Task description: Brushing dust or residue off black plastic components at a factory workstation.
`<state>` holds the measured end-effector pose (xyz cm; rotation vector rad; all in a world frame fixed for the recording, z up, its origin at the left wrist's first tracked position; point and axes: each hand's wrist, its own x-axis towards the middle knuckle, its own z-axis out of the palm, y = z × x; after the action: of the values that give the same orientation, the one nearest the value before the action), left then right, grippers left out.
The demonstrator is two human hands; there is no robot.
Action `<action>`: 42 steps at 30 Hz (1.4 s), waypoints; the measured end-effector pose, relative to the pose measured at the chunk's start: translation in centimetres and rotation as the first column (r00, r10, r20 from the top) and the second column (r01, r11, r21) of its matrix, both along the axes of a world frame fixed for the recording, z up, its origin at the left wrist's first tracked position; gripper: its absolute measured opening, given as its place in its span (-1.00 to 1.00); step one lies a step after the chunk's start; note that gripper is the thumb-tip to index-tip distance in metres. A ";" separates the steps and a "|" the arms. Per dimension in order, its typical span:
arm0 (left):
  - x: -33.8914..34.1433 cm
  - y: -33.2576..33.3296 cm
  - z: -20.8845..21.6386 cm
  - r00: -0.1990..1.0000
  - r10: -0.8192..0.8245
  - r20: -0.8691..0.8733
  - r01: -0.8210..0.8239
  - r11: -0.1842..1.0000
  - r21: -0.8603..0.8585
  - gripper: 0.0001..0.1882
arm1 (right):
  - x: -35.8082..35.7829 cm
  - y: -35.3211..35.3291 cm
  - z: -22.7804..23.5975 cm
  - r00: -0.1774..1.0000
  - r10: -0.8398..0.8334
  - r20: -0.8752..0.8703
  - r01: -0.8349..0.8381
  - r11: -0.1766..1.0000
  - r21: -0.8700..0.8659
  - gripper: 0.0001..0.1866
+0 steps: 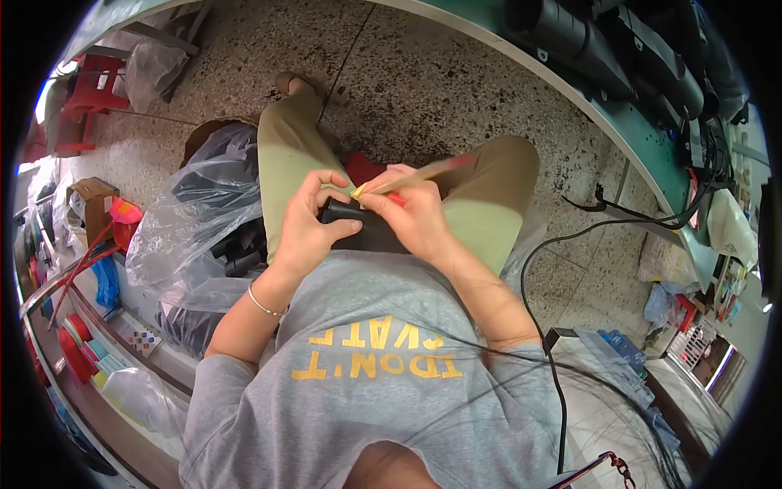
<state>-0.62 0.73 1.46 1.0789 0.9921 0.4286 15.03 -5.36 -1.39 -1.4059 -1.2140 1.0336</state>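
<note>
Above my lap, my left hand [310,218] grips a black rounded part [341,213], thumb on its near side and fingers curled at the far side. My right hand [410,205] pinches a slim tan stick-like tool [423,174]. The tool's outer end is reddish and smeared by motion. Its yellow tip [358,191] meets the far edge of the black part, close to my left fingertips. A dark piece [379,234] lies between my hands against my lap; I cannot tell if it belongs to the same part.
To my left stands a clear plastic bag [199,216] with black pieces in it. Black cylindrical housings [603,57] lie on the green bench [521,50] at the far right. A black cable [562,236] runs from there past my right arm. A red stool [96,85] stands far left.
</note>
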 end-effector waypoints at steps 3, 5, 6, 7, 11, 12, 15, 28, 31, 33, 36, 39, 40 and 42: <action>-0.2 0.2 -0.2 0.994 -0.063 -0.095 0.069 0.996 0.064 -0.47 | -0.1 -0.1 -0.1 0.932 -0.070 -0.356 -0.005 0.978 -0.207 -0.90; -0.4 0.2 -0.5 0.987 -0.098 -0.129 0.108 0.992 0.071 -0.43 | 0.0 -0.1 0.0 0.928 -0.073 -0.365 -0.014 0.973 -0.230 -0.92; -0.3 0.2 -0.5 0.987 -0.097 -0.129 0.107 0.992 0.070 -0.43 | -0.1 -0.1 -0.1 0.928 -0.072 -0.365 -0.016 0.973 -0.231 -0.92; -0.3 0.1 -0.5 0.988 -0.091 -0.125 0.102 0.992 0.080 -0.44 | -0.1 -0.1 -0.1 0.924 -0.071 -0.375 -0.014 0.975 -0.220 -0.92; 0.0 0.0 -0.5 0.994 -0.055 -0.100 0.062 0.995 0.072 -0.48 | -0.2 -0.2 -0.5 0.948 -0.050 -0.315 -0.010 0.983 -0.184 -0.92; 0.0 0.0 -0.5 0.994 -0.056 -0.097 0.063 0.995 0.071 -0.48 | -0.1 -0.1 -0.8 0.948 -0.051 -0.313 -0.008 0.983 -0.184 -0.92; 0.0 0.2 -0.3 0.993 -0.076 -0.091 0.080 0.996 0.046 -0.49 | 0.0 0.2 -1.3 0.984 0.034 0.176 -0.054 0.992 0.116 -0.92; 0.0 0.0 -0.9 0.991 -0.100 -0.087 0.105 0.993 0.049 -0.52 | -0.2 -0.9 -1.2 0.931 -0.118 -0.346 0.054 0.980 -0.189 -0.92; 0.1 0.0 -1.0 0.989 -0.124 -0.085 0.130 0.989 0.064 -0.52 | -0.2 -0.9 -1.4 0.874 -0.143 -0.465 0.027 0.968 -0.248 -0.90; 0.1 0.0 -1.1 0.989 -0.121 -0.083 0.127 0.990 0.068 -0.52 | -0.3 -0.7 -1.6 0.890 -0.129 -0.438 0.026 0.972 -0.234 -0.90; -0.1 -0.1 -1.3 0.989 -0.106 -0.103 0.116 0.989 0.093 -0.51 | -0.2 1.0 -3.5 0.898 -0.145 0.415 0.093 0.985 0.144 -0.93; -0.2 0.8 -0.3 0.997 -0.016 -0.069 0.018 1.000 0.020 -0.52 | 1.5 1.9 -5.2 0.915 -0.370 0.159 0.371 0.928 0.024 -0.95; -0.5 1.0 0.3 0.996 -0.033 -0.079 0.039 0.996 0.080 -0.51 | 2.0 1.6 -3.9 0.910 -0.398 0.121 0.396 0.918 0.040 -0.96; -3.1 2.6 1.6 0.963 -0.150 -0.226 0.186 0.972 0.145 -0.43 | 3.5 0.9 -1.1 0.877 -0.465 0.119 0.450 0.883 0.137 -0.96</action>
<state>-3.75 3.30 3.09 1.3700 1.0561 0.2616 18.53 -4.48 -2.46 -1.6064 -0.9520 0.5333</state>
